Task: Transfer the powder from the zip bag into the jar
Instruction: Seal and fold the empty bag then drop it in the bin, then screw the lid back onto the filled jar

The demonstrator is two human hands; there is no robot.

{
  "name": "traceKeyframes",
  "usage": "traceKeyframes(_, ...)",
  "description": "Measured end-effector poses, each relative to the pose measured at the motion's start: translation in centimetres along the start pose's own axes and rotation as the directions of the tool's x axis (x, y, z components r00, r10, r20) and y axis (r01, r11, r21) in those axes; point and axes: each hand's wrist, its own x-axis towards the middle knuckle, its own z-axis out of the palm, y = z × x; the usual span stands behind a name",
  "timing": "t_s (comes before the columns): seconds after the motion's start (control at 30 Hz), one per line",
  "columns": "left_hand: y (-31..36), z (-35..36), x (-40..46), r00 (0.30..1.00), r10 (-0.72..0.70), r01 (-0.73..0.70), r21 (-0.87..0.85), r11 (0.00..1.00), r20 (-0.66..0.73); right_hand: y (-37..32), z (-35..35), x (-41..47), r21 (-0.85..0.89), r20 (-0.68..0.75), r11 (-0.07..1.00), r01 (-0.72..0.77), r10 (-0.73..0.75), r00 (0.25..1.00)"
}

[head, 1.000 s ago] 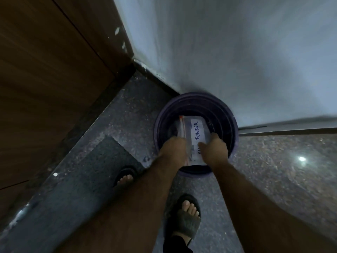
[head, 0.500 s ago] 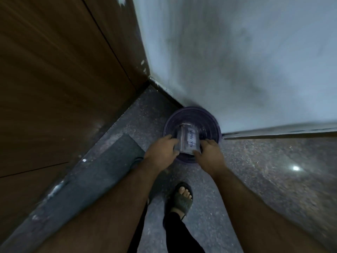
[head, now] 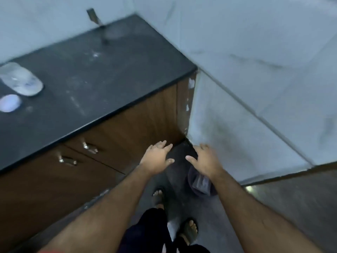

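The clear zip bag (head: 201, 182) lies inside a dark purple bin (head: 193, 187) on the floor by the wall, partly hidden behind my right forearm. My left hand (head: 157, 157) and my right hand (head: 204, 159) are both raised above the floor, fingers spread, holding nothing. A clear jar (head: 20, 79) stands on the dark countertop (head: 87, 77) at the far left, and a round white lid (head: 9, 103) lies just in front of it. The whole view is blurred by motion.
Wooden cabinet doors with metal handles (head: 89, 147) run below the countertop. A pale tiled wall (head: 255, 88) closes the right side. A metal tap or fitting (head: 98, 21) stands at the back of the counter. My feet in sandals (head: 189, 229) are on the grey floor.
Both hands have let go of the zip bag, leaving it in the bin, and lifted away open. The view has risen, bringing the countertop and jar into sight.
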Motion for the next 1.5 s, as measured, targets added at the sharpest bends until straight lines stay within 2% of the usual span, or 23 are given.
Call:
traceKeyframes(0.3, -7.6, -9.9, -5.5, 0.940, -0.154, 0.146, -0.050, 0.988, -0.303, -13.4, -8.4, 2.7, -0.087, -0.129, 0.951, 0.295, -0.305, 0.944)
traceKeyframes(0.5, -14.2, -14.3, -7.5, 0.886, -0.225, 0.199, -0.106, 0.974, -0.406, -23.2, -9.5, 5.9, -0.131, -0.166, 0.903, 0.410, -0.427, 0.889)
traceKeyframes(0.7, -24.0, -18.0, -9.7, 0.829, -0.306, 0.256, -0.169, 0.952, -0.469, -34.5, -8.5, 9.9, -0.100, -0.156, 0.861, 0.499, -0.509, 0.847)
traceKeyframes(0.87, -31.5, -20.2, -11.5, 0.794, -0.353, 0.283, -0.214, 0.935, -0.495, -42.1, -6.9, 12.4, -0.035, -0.155, 0.853, 0.521, -0.520, 0.840)
traceKeyframes(1.03, -37.0, -20.9, -12.4, 0.746, -0.436, 0.298, -0.334, 0.894, -0.503, -46.4, -5.4, 14.1, 0.003, -0.122, 0.854, 0.521, -0.517, 0.847)
traceKeyframes(1.3, -41.6, -21.1, -11.6, 0.660, -0.566, 0.337, -0.479, 0.811, -0.494, -50.4, -5.0, 18.9, 0.083, -0.061, 0.836, 0.542, -0.539, 0.840)
traceKeyframes(1.5, -43.6, -22.0, -10.1, 0.539, -0.708, 0.381, -0.618, 0.688, -0.456, -52.7, -5.0, 23.7, 0.169, 0.017, 0.822, 0.544, -0.555, 0.832)
